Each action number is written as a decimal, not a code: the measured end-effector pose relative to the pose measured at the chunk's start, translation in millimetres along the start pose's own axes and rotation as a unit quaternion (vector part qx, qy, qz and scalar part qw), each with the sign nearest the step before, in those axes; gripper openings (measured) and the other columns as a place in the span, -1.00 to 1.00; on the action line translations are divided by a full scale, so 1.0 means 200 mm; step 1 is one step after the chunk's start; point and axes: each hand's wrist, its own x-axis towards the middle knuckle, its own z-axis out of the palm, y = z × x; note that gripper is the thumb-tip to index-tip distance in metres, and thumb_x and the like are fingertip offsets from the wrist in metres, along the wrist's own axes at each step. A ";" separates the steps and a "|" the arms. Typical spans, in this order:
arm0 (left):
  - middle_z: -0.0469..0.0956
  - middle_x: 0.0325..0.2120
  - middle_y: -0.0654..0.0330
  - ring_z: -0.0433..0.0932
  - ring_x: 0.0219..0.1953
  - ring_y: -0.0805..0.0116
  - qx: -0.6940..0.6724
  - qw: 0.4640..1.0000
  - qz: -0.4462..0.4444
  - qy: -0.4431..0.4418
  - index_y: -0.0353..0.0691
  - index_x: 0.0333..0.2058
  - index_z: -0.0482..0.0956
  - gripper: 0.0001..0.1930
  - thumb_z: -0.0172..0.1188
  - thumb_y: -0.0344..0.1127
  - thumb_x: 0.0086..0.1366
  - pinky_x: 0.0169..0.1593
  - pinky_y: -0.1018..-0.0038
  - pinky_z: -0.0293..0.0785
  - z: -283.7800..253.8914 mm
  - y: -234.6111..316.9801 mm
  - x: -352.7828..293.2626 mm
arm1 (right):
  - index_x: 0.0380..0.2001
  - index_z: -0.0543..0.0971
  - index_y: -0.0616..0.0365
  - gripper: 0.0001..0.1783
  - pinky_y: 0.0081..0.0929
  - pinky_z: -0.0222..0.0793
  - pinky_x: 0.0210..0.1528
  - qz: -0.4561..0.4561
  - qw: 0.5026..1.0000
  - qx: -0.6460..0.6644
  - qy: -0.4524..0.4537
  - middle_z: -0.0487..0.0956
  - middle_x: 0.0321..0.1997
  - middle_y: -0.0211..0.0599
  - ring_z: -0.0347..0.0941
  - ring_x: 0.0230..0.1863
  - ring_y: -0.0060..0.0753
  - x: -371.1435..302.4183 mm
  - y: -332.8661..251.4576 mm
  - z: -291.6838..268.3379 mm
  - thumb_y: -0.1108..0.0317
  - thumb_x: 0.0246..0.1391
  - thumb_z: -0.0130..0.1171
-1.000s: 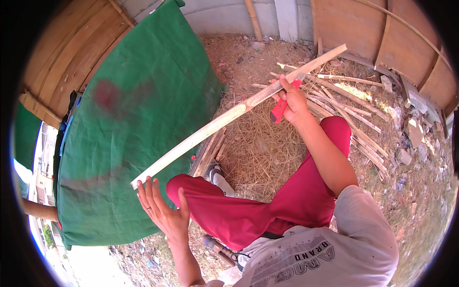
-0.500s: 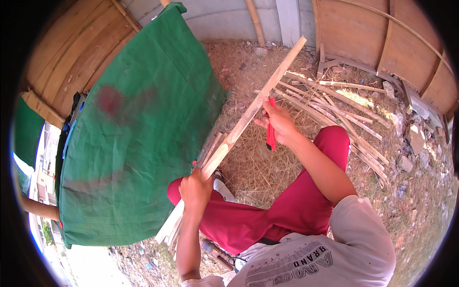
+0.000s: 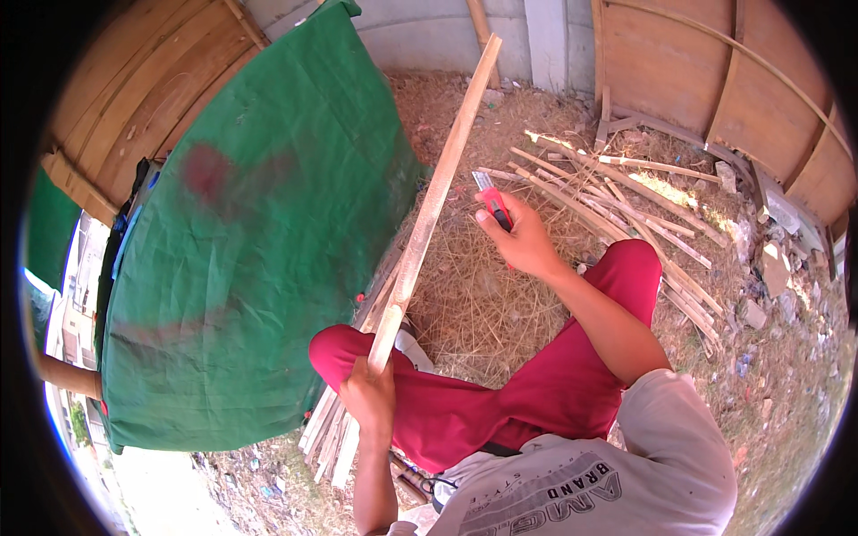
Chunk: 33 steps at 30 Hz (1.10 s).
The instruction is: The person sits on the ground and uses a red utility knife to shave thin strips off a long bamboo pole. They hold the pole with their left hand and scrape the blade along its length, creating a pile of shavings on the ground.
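With a clock face centred on the view and twelve at the top, a green sheet [image 3: 241, 250] is filling the sector from eight to eleven. The dark red trousers [image 3: 536, 375] are spreading across the lower middle, knees apart, seemingly leaving room for both arms above the lap. A loose pile of sticks [image 3: 645, 214] is lying on the ground between two and four, beyond the right knee, apparently out of the arms' way. Dry straw [image 3: 483, 295] is covering the ground between the knees. The long wooden strip [image 3: 431, 201] is slanting through the middle, its far end pointing just past twelve and its lower part passing into the left hand [image 3: 368, 391] at seven. A bundle of thin strips [image 3: 322, 436] is resting beside the left knee, also at seven; whether the held piece is running on below the fist cannot be told. The hands are standing well apart: the left is clamping the strip low down, probably to leave the upper length uncovered, while the right hand [image 3: 523, 234], between two and three, is gripping a red knife [image 3: 496, 209]. Its bare blade [image 3: 482, 180] is pointing toward eleven, apart from the wood, presumably for safe clearance.
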 end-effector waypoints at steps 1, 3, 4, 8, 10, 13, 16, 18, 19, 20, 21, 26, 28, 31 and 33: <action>0.56 -0.65 -0.10 0.59 -0.54 -0.18 0.026 0.999 0.010 0.018 -0.26 -0.51 0.55 -0.75 0.49 -0.32 0.01 -0.44 0.04 0.48 0.00 -0.01 -0.01 | 0.03 0.57 0.14 -0.69 -0.58 0.33 -0.30 0.007 1.000 0.023 -0.003 0.52 -0.42 -0.48 0.35 -0.43 -0.69 0.00 0.01 0.01 0.20 0.36 0.15; 0.57 -0.66 -0.08 0.60 -0.56 -0.17 0.054 0.998 0.017 0.023 -0.24 -0.51 0.54 -0.76 0.48 -0.34 0.00 -0.46 0.03 0.49 0.00 -0.02 -0.03 | -0.01 0.59 0.17 -0.71 -0.60 0.30 -0.29 0.021 0.997 0.067 -0.009 0.53 -0.42 -0.49 0.35 -0.42 -0.69 -0.01 0.03 0.03 0.22 0.35 0.15; 0.57 -0.66 -0.07 0.60 -0.56 -0.16 0.067 0.997 0.021 0.025 -0.22 -0.51 0.54 -0.77 0.48 -0.35 -0.01 -0.46 0.03 0.50 0.00 -0.02 -0.04 | 0.00 0.59 0.17 -0.71 -0.57 0.31 -0.30 0.043 0.996 0.075 -0.022 0.53 -0.42 -0.49 0.36 -0.42 -0.68 0.00 0.03 0.02 0.22 0.36 0.14; 0.48 -0.71 -0.11 0.52 -0.55 -0.26 0.036 0.998 0.031 0.046 -0.26 -0.59 0.42 -0.67 0.49 -0.34 0.01 -0.48 0.04 0.40 0.00 -0.05 -0.06 | -0.01 0.58 0.19 -0.70 -0.46 0.37 -0.35 0.093 0.988 0.118 -0.036 0.53 -0.46 -0.44 0.42 -0.46 -0.61 0.00 0.06 0.02 0.22 0.36 0.12; 0.47 -0.71 -0.11 0.52 -0.56 -0.26 0.030 0.998 0.030 0.044 -0.27 -0.59 0.42 -0.67 0.48 -0.33 0.02 -0.48 0.04 0.40 0.01 -0.07 -0.07 | -0.01 0.57 0.19 -0.71 -0.43 0.38 -0.39 0.070 0.992 0.101 -0.036 0.52 -0.51 -0.42 0.44 -0.51 -0.58 -0.01 0.06 0.02 0.22 0.38 0.09; 0.48 -0.71 -0.11 0.53 -0.54 -0.26 0.017 0.999 0.011 0.032 -0.29 -0.59 0.43 -0.67 0.46 -0.32 0.05 -0.48 0.05 0.39 0.01 -0.07 -0.10 | 0.00 0.55 0.17 -0.70 -0.39 0.40 -0.43 0.007 0.999 -0.008 -0.052 0.51 -0.57 -0.35 0.48 -0.55 -0.44 -0.06 0.02 0.03 0.20 0.42 0.02; 0.46 -0.72 -0.10 0.51 -0.61 -0.19 -0.011 1.000 -0.017 0.019 -0.31 -0.60 0.43 -0.66 0.44 -0.29 0.10 -0.50 0.11 0.37 0.02 -0.06 -0.14 | 0.03 0.53 0.17 -0.66 -0.26 0.43 -0.39 -0.025 0.989 -0.122 -0.080 0.56 -0.54 -0.16 0.56 -0.51 -0.19 -0.09 -0.05 0.02 0.16 0.41 -0.01; 0.40 -0.76 -0.02 0.42 -0.69 0.02 -0.058 0.997 -0.053 -0.011 -0.32 -0.62 0.42 -0.62 0.43 -0.27 0.15 -0.53 0.18 0.30 0.02 -0.04 -0.15 | 0.03 0.52 0.17 -0.63 -0.18 0.45 -0.37 -0.037 0.980 -0.166 -0.099 0.59 -0.50 -0.09 0.57 -0.49 -0.07 -0.11 -0.09 0.01 0.13 0.41 -0.04; 0.37 -0.78 0.03 0.38 -0.72 0.12 -0.082 0.994 -0.072 -0.026 -0.33 -0.63 0.41 -0.60 0.42 -0.25 0.18 -0.54 0.21 0.26 0.03 -0.03 -0.16 | 0.03 0.52 0.17 -0.61 -0.12 0.44 -0.37 -0.060 0.979 -0.161 -0.112 0.61 -0.49 -0.09 0.58 -0.47 -0.03 -0.13 -0.09 0.02 0.10 0.41 -0.06; 0.38 -0.78 0.03 0.38 -0.72 0.18 -0.105 0.990 -0.082 -0.055 -0.35 -0.61 0.45 -0.62 0.41 -0.26 0.20 -0.54 0.22 0.27 0.03 -0.02 -0.16 | 0.03 0.51 0.16 -0.59 -0.06 0.44 -0.37 -0.084 0.976 -0.155 -0.125 0.62 -0.49 -0.08 0.59 -0.45 0.02 -0.16 -0.09 0.04 0.08 0.42 -0.09; 0.39 -0.78 0.04 0.38 -0.72 0.25 -0.128 0.984 -0.092 -0.085 -0.37 -0.59 0.48 -0.64 0.40 -0.26 0.21 -0.54 0.23 0.28 0.03 -0.02 -0.17 | 0.04 0.50 0.16 -0.57 0.00 0.44 -0.37 -0.107 0.973 -0.149 -0.139 0.64 -0.48 -0.08 0.60 -0.44 0.06 -0.19 -0.09 0.05 0.05 0.42 -0.11; 0.35 -0.79 0.06 0.27 -0.70 0.41 -0.190 0.964 -0.121 -0.145 -0.42 -0.56 0.52 -0.64 0.35 -0.24 0.27 -0.56 0.27 0.22 0.06 0.01 -0.18 | -0.01 0.58 0.17 -0.58 -0.07 0.44 -0.50 -0.188 0.943 -0.176 -0.212 0.66 -0.48 -0.10 0.60 -0.52 -0.02 -0.34 -0.04 0.16 0.04 0.36 0.01; 0.37 -0.79 0.03 0.29 -0.71 0.36 -0.184 0.966 -0.117 -0.138 -0.43 -0.56 0.53 -0.64 0.34 -0.23 0.27 -0.55 0.26 0.25 0.06 0.03 -0.17 | -0.05 0.62 0.17 -0.58 -0.11 0.44 -0.54 -0.201 0.942 -0.175 -0.202 0.67 -0.48 -0.11 0.60 -0.56 -0.06 -0.37 -0.03 0.18 0.04 0.34 0.05; 0.40 -0.77 -0.03 0.35 -0.72 0.25 -0.165 0.970 -0.118 -0.135 -0.44 -0.55 0.53 -0.64 0.34 -0.24 0.27 -0.52 0.23 0.30 0.07 0.05 -0.17 | -0.10 0.67 0.17 -0.57 -0.15 0.45 -0.57 -0.206 0.944 -0.181 -0.185 0.68 -0.46 -0.10 0.60 -0.58 -0.09 -0.39 -0.02 0.19 0.02 0.29 0.12; 0.43 -0.75 -0.06 0.38 -0.71 0.18 -0.151 0.973 -0.110 -0.139 -0.44 -0.55 0.53 -0.65 0.33 -0.25 0.26 -0.50 0.21 0.33 0.08 0.06 -0.19 | -0.10 0.69 0.17 -0.56 -0.17 0.48 -0.55 -0.187 0.945 -0.185 -0.194 0.70 -0.41 -0.09 0.61 -0.56 -0.10 -0.39 -0.04 0.18 0.01 0.24 0.19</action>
